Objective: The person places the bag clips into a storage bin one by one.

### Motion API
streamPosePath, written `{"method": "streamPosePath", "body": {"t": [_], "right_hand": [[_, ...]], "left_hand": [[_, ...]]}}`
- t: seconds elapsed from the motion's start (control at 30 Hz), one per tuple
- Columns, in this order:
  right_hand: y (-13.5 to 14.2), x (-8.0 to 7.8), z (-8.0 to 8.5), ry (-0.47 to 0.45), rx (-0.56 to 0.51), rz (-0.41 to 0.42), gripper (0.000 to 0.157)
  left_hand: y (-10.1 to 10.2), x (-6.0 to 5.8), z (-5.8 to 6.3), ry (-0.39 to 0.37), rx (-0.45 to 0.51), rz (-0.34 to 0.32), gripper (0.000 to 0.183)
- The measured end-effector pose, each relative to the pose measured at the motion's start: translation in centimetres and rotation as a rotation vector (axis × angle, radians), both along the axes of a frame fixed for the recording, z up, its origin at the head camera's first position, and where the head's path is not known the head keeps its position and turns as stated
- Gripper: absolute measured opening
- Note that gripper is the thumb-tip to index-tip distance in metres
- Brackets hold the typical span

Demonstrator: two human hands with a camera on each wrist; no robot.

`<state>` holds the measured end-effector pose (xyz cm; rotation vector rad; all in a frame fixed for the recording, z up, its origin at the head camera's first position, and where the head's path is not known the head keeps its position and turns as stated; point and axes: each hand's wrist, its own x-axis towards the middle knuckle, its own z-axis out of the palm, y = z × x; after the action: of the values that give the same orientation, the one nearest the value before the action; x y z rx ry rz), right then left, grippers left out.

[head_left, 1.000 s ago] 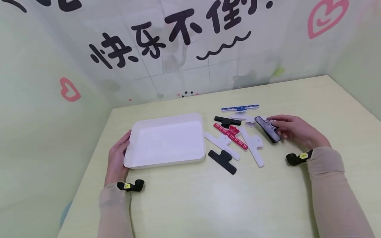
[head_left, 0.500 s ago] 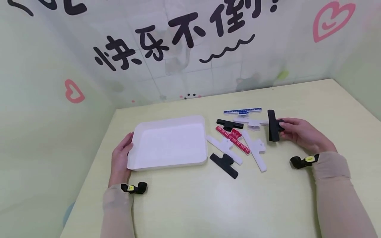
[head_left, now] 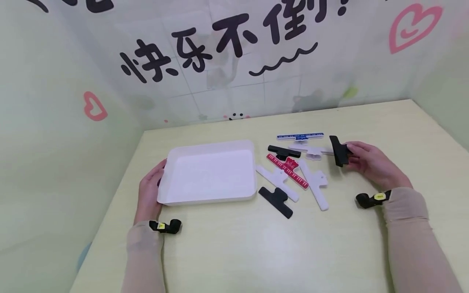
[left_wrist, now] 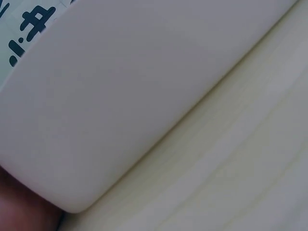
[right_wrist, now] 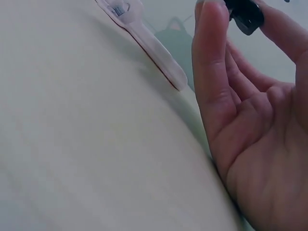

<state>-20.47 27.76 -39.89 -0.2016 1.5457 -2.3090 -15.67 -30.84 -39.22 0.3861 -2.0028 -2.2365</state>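
My right hand (head_left: 375, 165) pinches a black long-bar clip (head_left: 340, 151) by its handle between thumb and fingers, above the table at the right. In the right wrist view, part of that black clip (right_wrist: 248, 17) shows at the fingertips. My left hand (head_left: 150, 189) rests along the left wall of a white rectangular tray (head_left: 207, 199), fingers fairly straight against it. The tray has nothing in it. Between tray and right hand lie a blue clip (head_left: 300, 136), a red clip (head_left: 287, 170), black clips (head_left: 275, 202) and several white clips (head_left: 314, 185).
The pale wooden table (head_left: 234, 252) meets a printed wall curtain (head_left: 227, 89) at the back. A further black clip (head_left: 283, 151) lies near the red one. In the right wrist view, a white clip (right_wrist: 154, 50) lies close to the hand.
The right hand has turned the clip from its patterned face to its black side, lifting it slightly off the pile, then tilting it. The left hand stays at the tray.
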Motion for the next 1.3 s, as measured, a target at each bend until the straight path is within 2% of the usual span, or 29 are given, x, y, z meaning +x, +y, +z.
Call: {"method": "streamPosePath", "body": {"t": [0.13,0.4,0.53,0.77,1.03,1.3], "right_hand": [[-0.7,0.0,-0.2,0.009,0.057,-0.052,0.016],[-1.8,-0.1,1.2,-0.003,0.334,-0.106,0.031],[-3.1,-0.3,1.7,0.003,0.422,-0.138,0.038],[-6.6,-0.6,2.4,0.036,0.416,-0.198,0.044],[-11.0,-0.3,3.5,0.091,0.438,-0.172,0.044],[-14.4,-0.2,5.7,0.141,0.398,-0.135,0.041]], "left_hand": [[-0.2,0.2,0.0,-0.016,-0.032,0.017,0.037],[0.5,-0.2,0.0,-0.017,-0.062,0.027,0.035],[0.7,-0.4,0.0,-0.010,-0.057,0.029,0.034],[0.6,-0.3,-0.4,-0.003,-0.069,0.049,0.033],[0.2,-0.1,-0.4,-0.027,-0.056,0.060,0.033],[0.5,-0.3,0.0,-0.023,-0.039,0.068,0.032]]}}
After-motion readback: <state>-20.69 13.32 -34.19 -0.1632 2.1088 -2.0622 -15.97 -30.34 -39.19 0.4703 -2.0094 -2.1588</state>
